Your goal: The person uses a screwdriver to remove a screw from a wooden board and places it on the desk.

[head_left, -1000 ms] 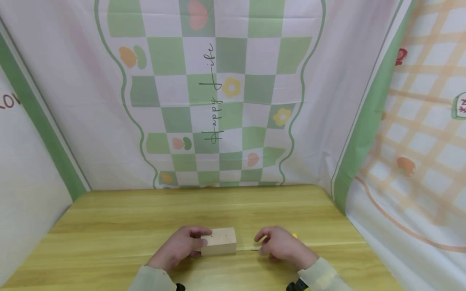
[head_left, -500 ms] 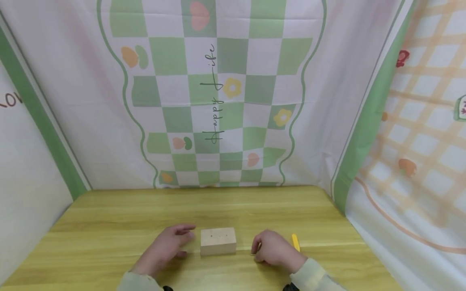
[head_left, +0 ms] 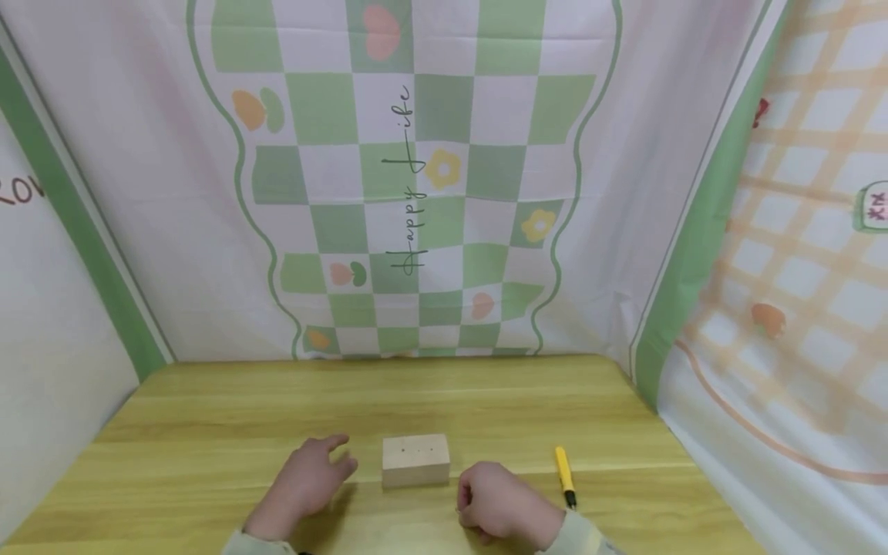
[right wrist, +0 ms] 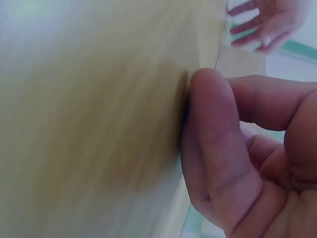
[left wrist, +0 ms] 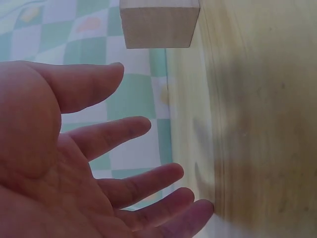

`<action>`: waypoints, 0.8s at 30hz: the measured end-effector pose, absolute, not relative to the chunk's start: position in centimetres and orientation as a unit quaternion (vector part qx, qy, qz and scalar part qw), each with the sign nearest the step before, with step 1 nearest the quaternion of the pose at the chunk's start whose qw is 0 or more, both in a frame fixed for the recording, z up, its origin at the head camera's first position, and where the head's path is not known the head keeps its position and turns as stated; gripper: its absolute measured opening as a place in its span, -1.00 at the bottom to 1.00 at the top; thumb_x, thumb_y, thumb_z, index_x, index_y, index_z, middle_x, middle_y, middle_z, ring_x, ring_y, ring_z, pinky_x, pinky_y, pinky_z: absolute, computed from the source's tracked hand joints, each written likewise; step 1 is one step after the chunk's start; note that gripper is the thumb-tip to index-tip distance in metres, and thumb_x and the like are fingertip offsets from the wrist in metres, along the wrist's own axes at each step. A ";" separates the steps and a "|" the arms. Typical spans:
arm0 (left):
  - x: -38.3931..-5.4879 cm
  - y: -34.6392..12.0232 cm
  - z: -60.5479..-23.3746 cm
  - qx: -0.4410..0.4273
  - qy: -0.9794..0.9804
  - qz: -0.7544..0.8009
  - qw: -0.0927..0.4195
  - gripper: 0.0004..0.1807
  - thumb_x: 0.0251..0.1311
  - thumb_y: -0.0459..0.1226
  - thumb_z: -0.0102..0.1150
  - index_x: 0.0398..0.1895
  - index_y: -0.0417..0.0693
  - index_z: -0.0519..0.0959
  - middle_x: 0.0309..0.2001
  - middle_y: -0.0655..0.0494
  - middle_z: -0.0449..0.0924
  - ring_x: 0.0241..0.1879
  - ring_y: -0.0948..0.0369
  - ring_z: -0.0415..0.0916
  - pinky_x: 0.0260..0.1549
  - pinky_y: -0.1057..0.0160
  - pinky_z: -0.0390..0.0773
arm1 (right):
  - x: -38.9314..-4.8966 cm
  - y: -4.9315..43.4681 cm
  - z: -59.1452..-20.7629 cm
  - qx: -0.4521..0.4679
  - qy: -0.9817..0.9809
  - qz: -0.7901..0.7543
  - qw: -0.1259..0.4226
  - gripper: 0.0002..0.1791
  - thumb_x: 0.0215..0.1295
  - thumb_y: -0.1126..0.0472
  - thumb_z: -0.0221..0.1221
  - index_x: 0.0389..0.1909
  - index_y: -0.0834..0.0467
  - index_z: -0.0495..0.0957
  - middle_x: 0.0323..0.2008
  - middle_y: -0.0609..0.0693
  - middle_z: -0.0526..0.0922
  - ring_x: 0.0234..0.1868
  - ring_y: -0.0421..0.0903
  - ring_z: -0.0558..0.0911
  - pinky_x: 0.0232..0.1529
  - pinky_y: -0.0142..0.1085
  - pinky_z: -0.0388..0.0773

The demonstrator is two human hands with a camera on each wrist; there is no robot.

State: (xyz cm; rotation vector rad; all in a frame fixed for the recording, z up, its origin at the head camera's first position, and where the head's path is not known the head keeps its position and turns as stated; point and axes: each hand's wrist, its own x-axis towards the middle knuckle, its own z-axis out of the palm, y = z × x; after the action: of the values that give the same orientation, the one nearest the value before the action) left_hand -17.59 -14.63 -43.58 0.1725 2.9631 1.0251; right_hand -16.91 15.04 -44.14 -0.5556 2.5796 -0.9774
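Observation:
A pale wooden block [head_left: 416, 462] with a row of small dark dots on its top stands on the table, untouched by either hand. My left hand [head_left: 314, 475] hovers to its left, fingers spread and holding nothing; the left wrist view shows the bare palm, with one end of the block [left wrist: 159, 26] above the thumb. To the right of the block and nearer to me, my right hand [head_left: 501, 501] has its fingers curled and its thumb and fingertips together. A thin, small piece barely shows at those fingertips; in the right wrist view the fingers [right wrist: 223, 144] hide it.
A yellow tool with a black collar and thin tip [head_left: 563, 469] lies right of the right hand, partly behind the sleeve. The wood-grain table [head_left: 388, 401] ends at a checked green and white cloth [head_left: 444, 231]. More cloth hangs at both sides.
My left hand has let go of the block and drawn back to the left. The right hand closed on a thin piece on the table and moved left towards me, uncovering the yellow tool.

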 end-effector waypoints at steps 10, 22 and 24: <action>-18.0 -14.4 -43.6 0.058 0.948 0.311 0.005 -0.49 0.33 -0.12 0.18 0.26 -0.21 0.52 0.13 -0.41 0.49 0.17 -0.42 0.31 0.13 -0.39 0.27 | -16.8 11.9 -44.4 -0.182 0.900 -0.360 0.163 -0.77 0.06 0.47 0.24 -0.57 0.10 0.48 -0.70 -0.04 0.54 -0.73 -0.18 0.52 -0.69 -0.38 0.48; -18.1 -13.9 -43.5 0.064 0.950 0.304 0.005 -0.49 0.31 -0.12 0.18 0.24 -0.22 0.53 0.12 -0.40 0.50 0.14 -0.42 0.34 0.11 -0.39 0.29 | -17.2 11.3 -44.6 -0.177 0.900 -0.371 0.146 -0.74 0.12 0.46 0.30 -0.56 0.12 0.46 -0.67 -0.05 0.51 -0.69 -0.17 0.55 -0.67 -0.36 0.54; -18.1 -13.9 -43.4 0.066 0.952 0.299 0.003 -0.50 0.32 -0.13 0.18 0.23 -0.23 0.53 0.10 -0.39 0.51 0.12 -0.42 0.35 0.10 -0.38 0.30 | -17.1 11.8 -44.4 -0.191 0.900 -0.367 0.136 -0.77 0.11 0.40 0.32 -0.55 0.10 0.47 -0.67 -0.09 0.51 -0.70 -0.19 0.52 -0.64 -0.37 0.52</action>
State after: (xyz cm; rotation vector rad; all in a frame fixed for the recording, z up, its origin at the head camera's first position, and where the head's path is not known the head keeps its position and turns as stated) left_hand -18.07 -13.86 -43.38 0.2082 2.9853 0.9383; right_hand -17.08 11.78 -44.36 -0.5524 2.6063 -1.0639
